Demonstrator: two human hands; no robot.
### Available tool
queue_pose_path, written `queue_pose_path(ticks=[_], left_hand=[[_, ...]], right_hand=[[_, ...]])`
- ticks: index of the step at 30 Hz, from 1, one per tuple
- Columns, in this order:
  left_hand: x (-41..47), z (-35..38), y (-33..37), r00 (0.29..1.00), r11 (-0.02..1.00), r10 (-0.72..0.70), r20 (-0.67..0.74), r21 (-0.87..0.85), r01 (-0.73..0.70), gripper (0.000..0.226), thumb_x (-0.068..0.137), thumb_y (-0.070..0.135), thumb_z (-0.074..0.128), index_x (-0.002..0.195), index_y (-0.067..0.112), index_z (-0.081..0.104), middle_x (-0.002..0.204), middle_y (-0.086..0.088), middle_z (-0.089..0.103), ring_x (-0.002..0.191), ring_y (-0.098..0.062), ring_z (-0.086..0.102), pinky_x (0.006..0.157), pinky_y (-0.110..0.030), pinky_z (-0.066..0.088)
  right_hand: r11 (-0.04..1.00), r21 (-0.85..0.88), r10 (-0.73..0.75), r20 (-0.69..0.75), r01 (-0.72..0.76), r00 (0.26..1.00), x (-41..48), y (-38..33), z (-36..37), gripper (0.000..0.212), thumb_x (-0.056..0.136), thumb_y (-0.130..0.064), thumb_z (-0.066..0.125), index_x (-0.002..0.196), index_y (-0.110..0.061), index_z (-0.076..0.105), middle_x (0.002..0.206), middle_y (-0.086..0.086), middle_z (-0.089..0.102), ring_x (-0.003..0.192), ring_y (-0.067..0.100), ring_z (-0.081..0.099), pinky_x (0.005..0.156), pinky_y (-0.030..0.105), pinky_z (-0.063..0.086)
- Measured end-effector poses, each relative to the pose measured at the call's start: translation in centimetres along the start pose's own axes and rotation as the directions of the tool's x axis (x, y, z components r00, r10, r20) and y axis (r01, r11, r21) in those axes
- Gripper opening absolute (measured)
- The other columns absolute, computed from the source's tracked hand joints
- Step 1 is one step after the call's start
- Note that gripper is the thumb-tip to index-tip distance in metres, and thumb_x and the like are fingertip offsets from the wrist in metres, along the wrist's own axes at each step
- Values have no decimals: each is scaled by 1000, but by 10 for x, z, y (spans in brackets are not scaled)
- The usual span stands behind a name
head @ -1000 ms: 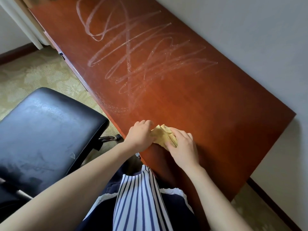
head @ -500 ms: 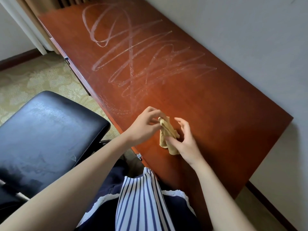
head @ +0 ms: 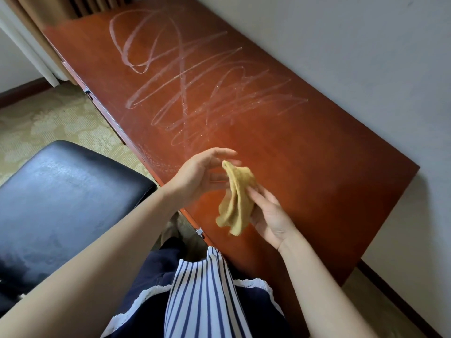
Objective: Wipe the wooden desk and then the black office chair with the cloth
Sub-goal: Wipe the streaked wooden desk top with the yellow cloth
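Cloth (head: 235, 203), yellow and crumpled, hangs just above the near edge of the wooden desk (head: 305, 154); as far as I can read it, the cloth is clear of the top. I see the right hand (head: 271, 215) gripping it, palm up, fingers curled into the folds on its right side. The left hand (head: 195, 174) is slack, fingers loosely spread beside the upper tip; I cannot tell whether they touch it. White looping streaks (head: 195, 93) cover the desk's far half. To the left stands the black office chair (head: 61, 203), pale smears on its seat. A plain wall (head: 353, 45) borders the desk.
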State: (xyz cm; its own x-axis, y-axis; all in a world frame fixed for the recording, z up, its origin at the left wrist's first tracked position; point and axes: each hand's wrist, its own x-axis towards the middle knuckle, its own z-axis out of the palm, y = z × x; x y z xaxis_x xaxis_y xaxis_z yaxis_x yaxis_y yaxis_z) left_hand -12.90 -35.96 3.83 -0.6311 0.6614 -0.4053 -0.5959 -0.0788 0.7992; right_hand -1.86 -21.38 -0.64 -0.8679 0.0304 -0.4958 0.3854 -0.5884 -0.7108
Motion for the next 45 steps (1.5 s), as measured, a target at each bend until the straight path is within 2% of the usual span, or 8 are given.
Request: queue_pose_path(ticks=[5, 11, 16, 21, 25, 28, 37, 45], left_hand=[[2, -14, -3, 964, 922, 45, -263, 383, 62, 26, 100, 14, 41, 103, 23, 65, 112, -1, 69, 99, -18, 67, 85, -32, 53], [-5, -17, -13, 942, 880, -7, -336, 446, 165, 23, 100, 14, 43, 109, 19, 64, 114, -2, 67, 98, -18, 66, 90, -34, 49], [-7, -7, -17, 974, 853, -71, -213, 493, 170, 24, 100, 22, 47, 120, 21, 60, 120, 0, 65, 103, -15, 64, 94, -32, 48], [0, 12, -24, 986, 851, -25, -166, 514, 108, 39, 94, 34, 55, 130, 19, 56, 112, 6, 67, 97, 0, 62, 79, -15, 46], [2, 12, -30, 930, 757, 204, -304, 652, 47, 37, 89, 28, 65, 121, 12, 59, 109, 2, 64, 96, -9, 60, 81, -25, 53], [-1, 9, -26, 878, 714, 339, -338, 701, -6, 22, 88, 18, 66, 108, 11, 61, 97, 2, 62, 92, -17, 58, 80, -33, 53], [1, 16, 33, 887, 497, 459, -57, 844, -202, 11, 86, 12, 61, 88, 21, 57, 84, 17, 58, 75, 4, 52, 67, -13, 42], [-1, 19, 48, 967, 769, 231, -104, 628, -116, 18, 88, 4, 60, 84, 20, 56, 97, -10, 69, 89, -26, 64, 81, -44, 55]], right_hand=[[884, -459, -277, -366, 86, 888, 4, -7, -12, 53, 76, -21, 78, 125, -16, 56, 112, 2, 68, 101, 18, 65, 92, 46, 52], [733, -672, -572, -522, 108, 632, 7, -49, -31, 49, 76, -25, 76, 122, -23, 59, 110, -7, 65, 103, 14, 62, 93, 43, 51], [958, -202, -271, -413, 203, 870, 11, -65, -24, 40, 83, -23, 70, 121, -18, 59, 114, 8, 67, 97, 22, 68, 77, 39, 56], [987, 104, -86, -297, 122, 951, 19, -38, 5, 42, 88, -30, 58, 126, -12, 57, 118, 14, 65, 108, 30, 62, 93, 47, 50], [981, 188, 10, -243, 37, 970, 18, -16, 17, 42, 95, -41, 45, 126, -15, 57, 109, 9, 69, 98, 22, 67, 74, 37, 56], [989, 147, 11, -236, 25, 972, 17, -7, 16, 43, 97, -45, 41, 130, -21, 54, 124, 7, 62, 115, 23, 58, 91, 38, 49], [955, 284, 41, -424, 90, 905, 25, 0, -5, 45, 96, -52, 40, 115, -18, 62, 120, 6, 62, 119, 25, 53, 93, 37, 41], [741, 661, 108, 51, -115, 993, 35, 13, 15, 76, 90, -66, 33, 128, -6, 57, 139, 23, 46, 126, 42, 46, 98, 55, 40]])
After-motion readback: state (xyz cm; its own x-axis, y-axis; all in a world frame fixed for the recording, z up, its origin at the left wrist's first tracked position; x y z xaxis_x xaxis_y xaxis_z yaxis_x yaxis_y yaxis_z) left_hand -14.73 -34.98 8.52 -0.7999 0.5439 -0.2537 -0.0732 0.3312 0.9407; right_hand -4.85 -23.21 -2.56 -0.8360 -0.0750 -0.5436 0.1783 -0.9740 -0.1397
